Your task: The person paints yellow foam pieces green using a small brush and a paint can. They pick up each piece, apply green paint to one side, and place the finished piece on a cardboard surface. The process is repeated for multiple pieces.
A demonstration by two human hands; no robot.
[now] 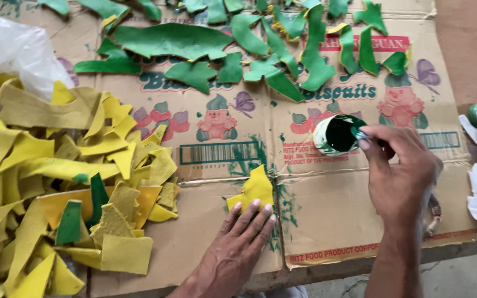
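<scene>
My left hand (237,243) lies flat, fingers together, pinning the yellow scrap (255,189) to the cardboard (327,209). My right hand (398,171) pinches a brush into the paint can (335,134). Risk: the can tips under the brush and green floods the cardboard and the yellow pile (56,182).

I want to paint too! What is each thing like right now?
Paint can: open, green paint inside.
Yellow piece: flat, unpainted, pinned by left hand.
Right hand: at the can, holding something small.
Green pieces: painted, spread out.
Yellow pile: heaped, mostly unpainted.
</scene>
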